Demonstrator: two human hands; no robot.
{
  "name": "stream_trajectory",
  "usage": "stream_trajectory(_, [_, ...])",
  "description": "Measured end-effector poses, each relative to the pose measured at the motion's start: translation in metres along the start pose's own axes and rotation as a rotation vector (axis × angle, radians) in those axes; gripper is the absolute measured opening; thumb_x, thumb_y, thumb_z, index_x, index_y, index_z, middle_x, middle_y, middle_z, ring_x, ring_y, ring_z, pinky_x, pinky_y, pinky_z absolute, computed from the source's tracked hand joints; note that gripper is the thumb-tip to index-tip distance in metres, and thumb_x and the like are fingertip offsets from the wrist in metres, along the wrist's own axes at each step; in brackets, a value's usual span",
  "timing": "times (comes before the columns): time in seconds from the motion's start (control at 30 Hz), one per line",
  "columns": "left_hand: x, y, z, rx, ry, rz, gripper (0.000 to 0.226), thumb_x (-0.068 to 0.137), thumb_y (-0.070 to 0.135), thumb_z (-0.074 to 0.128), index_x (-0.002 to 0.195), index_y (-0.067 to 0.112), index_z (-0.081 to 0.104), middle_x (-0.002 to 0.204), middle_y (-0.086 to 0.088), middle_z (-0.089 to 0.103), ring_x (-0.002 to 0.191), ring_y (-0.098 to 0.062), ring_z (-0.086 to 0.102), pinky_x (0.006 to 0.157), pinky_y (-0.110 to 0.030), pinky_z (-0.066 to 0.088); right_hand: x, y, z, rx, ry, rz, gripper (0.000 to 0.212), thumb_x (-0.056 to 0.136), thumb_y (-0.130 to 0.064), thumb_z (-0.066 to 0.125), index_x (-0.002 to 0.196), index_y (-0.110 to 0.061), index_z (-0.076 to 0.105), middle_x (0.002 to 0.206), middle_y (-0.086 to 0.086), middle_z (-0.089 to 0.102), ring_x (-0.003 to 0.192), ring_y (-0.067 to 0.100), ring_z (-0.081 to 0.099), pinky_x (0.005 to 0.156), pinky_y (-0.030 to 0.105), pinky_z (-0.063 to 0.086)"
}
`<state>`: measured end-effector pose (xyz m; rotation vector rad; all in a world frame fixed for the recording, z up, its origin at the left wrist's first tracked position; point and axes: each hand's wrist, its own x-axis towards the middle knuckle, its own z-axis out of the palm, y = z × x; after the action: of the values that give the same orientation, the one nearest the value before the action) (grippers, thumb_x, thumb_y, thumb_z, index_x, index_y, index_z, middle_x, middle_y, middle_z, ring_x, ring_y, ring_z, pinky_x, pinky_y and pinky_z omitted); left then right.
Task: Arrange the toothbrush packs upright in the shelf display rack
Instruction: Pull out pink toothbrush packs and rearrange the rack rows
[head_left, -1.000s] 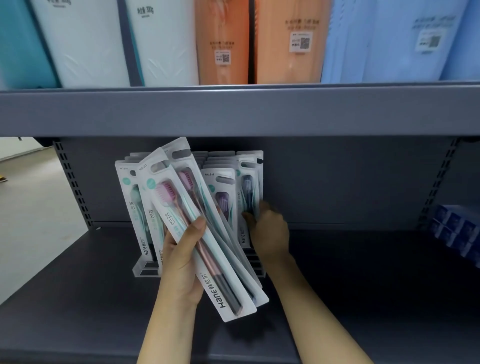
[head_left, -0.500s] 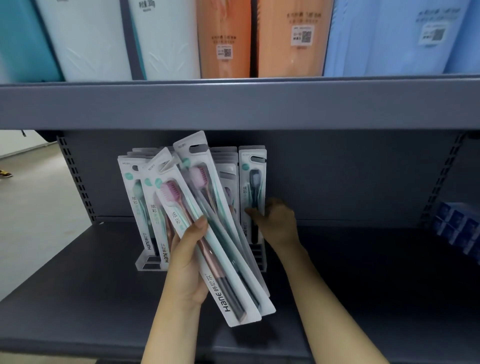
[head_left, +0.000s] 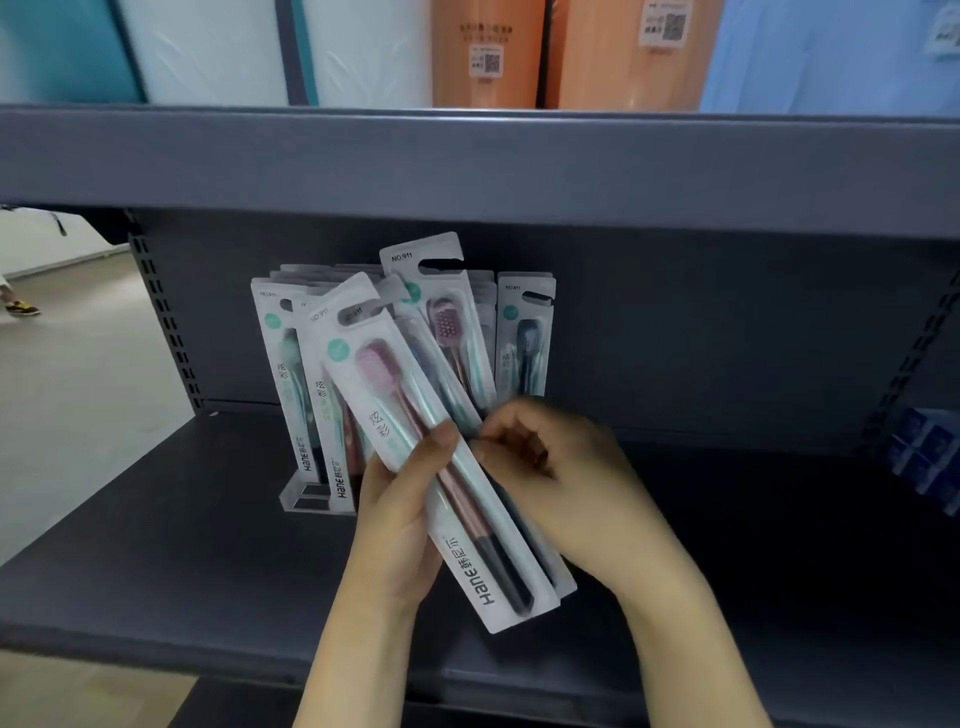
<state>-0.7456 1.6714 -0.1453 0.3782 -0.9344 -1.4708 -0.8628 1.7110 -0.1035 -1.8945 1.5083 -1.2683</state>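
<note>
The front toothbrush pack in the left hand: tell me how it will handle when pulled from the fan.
The front toothbrush pack is a long flat card, so probably light and fairly stiff. Its glossy blister may slide against the packs behind. Narrow-based, it would likely tip without the rack.

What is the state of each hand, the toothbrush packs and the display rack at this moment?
Left hand: grips a tilted fan of toothbrush packs.
Right hand: fingers curled, pinching at the fan's edge.
Held packs: tilted, not in the rack.
Racked packs: standing upright.
Display rack: on the shelf, partly filled.
</note>
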Motion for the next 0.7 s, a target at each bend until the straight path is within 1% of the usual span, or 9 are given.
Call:
stream_trajectory(0.03, [-0.001, 0.000, 0.001, 0.002, 0.007, 0.005, 0.025, 0.075, 0.012, 0.057, 0.083, 0.022, 0.078, 0.086, -0.006, 0.075, 0.082, -0.018, 0.072, 0.067, -0.026, 0.057, 0.000, 0.001, 0.002, -0.034, 0.024, 0.000, 0.004, 0.088, -0.027, 0.062, 0.087, -0.023, 0.061, 0.080, -0.010, 0.060, 0.070, 0.000, 0.056, 0.061, 0.011, 0.043])
stream_trajectory(0.1, [-0.002, 0.003, 0.004, -0.002, 0.026, 0.012, 0.025, 0.074, 0.012, 0.057, 0.081, 0.021, 0.079, 0.083, -0.006, 0.075, 0.078, -0.018, 0.072, 0.065, -0.026, 0.056, 0.000, 0.001, 0.004, -0.020, 0.078, 0.026, 0.009, 0.087, -0.029, 0.063, 0.090, -0.024, 0.056, 0.082, -0.011, 0.058, 0.071, -0.002, 0.055, 0.060, 0.009, 0.043])
stream_trajectory(0.2, [-0.002, 0.004, 0.004, 0.012, 0.043, 0.027, 0.021, 0.073, 0.011, 0.058, 0.082, 0.017, 0.077, 0.083, -0.007, 0.074, 0.078, -0.019, 0.072, 0.064, -0.027, 0.057, 0.002, 0.001, 0.005, -0.018, 0.056, 0.032, 0.011, 0.085, -0.030, 0.064, 0.086, -0.021, 0.060, 0.075, -0.009, 0.060, 0.068, -0.002, 0.055, 0.059, 0.010, 0.043])
stream_trajectory(0.27, [-0.002, 0.004, 0.003, 0.019, 0.036, 0.032, 0.021, 0.073, 0.011, 0.058, 0.082, 0.016, 0.077, 0.083, -0.006, 0.074, 0.078, -0.018, 0.072, 0.064, -0.026, 0.056, 0.005, 0.000, 0.004, 0.019, 0.038, 0.038, 0.009, 0.086, -0.029, 0.064, 0.083, -0.021, 0.062, 0.070, -0.012, 0.061, 0.066, -0.004, 0.056, 0.060, 0.009, 0.043])
stream_trajectory(0.4, [-0.001, 0.004, 0.001, 0.040, 0.029, 0.037, 0.021, 0.073, 0.010, 0.059, 0.083, 0.017, 0.076, 0.083, -0.006, 0.073, 0.079, -0.019, 0.071, 0.067, -0.028, 0.057, 0.007, 0.003, 0.006, 0.048, 0.029, 0.036, 0.012, 0.092, -0.028, 0.057, 0.084, -0.019, 0.060, 0.069, -0.010, 0.059, 0.065, -0.002, 0.054, 0.058, 0.009, 0.041])
stream_trajectory(0.5, [0.002, 0.003, -0.004, 0.071, 0.030, 0.031, 0.020, 0.073, 0.010, 0.064, 0.089, 0.016, 0.073, 0.086, -0.009, 0.072, 0.081, -0.023, 0.070, 0.070, -0.033, 0.057, 0.007, 0.005, 0.006, 0.086, 0.033, 0.052, 0.014, 0.095, -0.028, 0.051, 0.084, -0.019, 0.054, 0.059, -0.012, 0.050, 0.052, 0.000, 0.046, 0.050, 0.010, 0.036])
stream_trajectory(0.6, [0.003, 0.001, -0.010, 0.093, 0.043, 0.026, 0.032, 0.065, 0.013, 0.075, 0.096, 0.013, 0.070, 0.092, -0.012, 0.071, 0.087, -0.027, 0.069, 0.076, -0.037, 0.057, 0.008, 0.008, 0.007, 0.048, -0.004, 0.051, 0.014, 0.096, -0.028, 0.048, 0.085, -0.021, 0.050, 0.063, -0.007, 0.050, 0.051, 0.001, 0.043, 0.049, 0.011, 0.036])
stream_trajectory(0.63, [0.003, 0.001, -0.011, 0.115, 0.050, 0.031, 0.032, 0.064, 0.015, 0.076, 0.096, 0.015, 0.071, 0.092, -0.012, 0.071, 0.088, -0.027, 0.069, 0.078, -0.038, 0.057, 0.007, 0.009, 0.008, 0.050, -0.007, 0.051, 0.013, 0.096, -0.028, 0.048, 0.085, -0.021, 0.050, 0.064, -0.007, 0.050, 0.051, 0.001, 0.043, 0.049, 0.012, 0.036])
stream_trajectory(0.7, [0.003, 0.001, -0.012, 0.169, 0.066, 0.038, 0.025, 0.066, 0.011, 0.074, 0.090, 0.019, 0.073, 0.090, -0.010, 0.072, 0.087, -0.027, 0.069, 0.081, -0.041, 0.056, 0.006, 0.011, 0.009, 0.065, 0.007, 0.046, 0.011, 0.096, -0.026, 0.048, 0.086, -0.023, 0.051, 0.065, -0.008, 0.052, 0.054, 0.001, 0.046, 0.051, 0.010, 0.037])
